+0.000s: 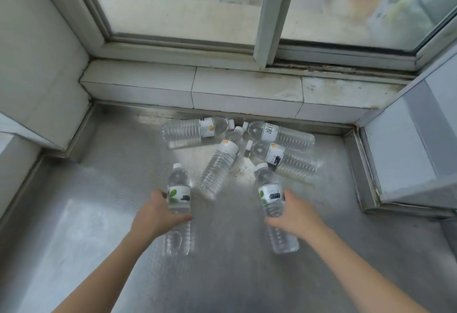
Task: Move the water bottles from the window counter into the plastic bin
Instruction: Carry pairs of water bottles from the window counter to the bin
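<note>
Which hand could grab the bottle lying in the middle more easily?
Probably neither yet: the left hand grips a green-leaf bottle, the right hand another. Once freed, the left looks slightly nearer the middle bottle.

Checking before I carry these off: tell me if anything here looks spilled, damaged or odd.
Nothing looks spilled or broken. Four bottles lie tipped over in a loose pile near the tiled ledge, all capped. The counter has a small brownish stain beside them. The window track looks grimy.

Four clear water bottles (223,149) lie on their sides on the steel bench (99,213), clustered near its back edge.
</note>
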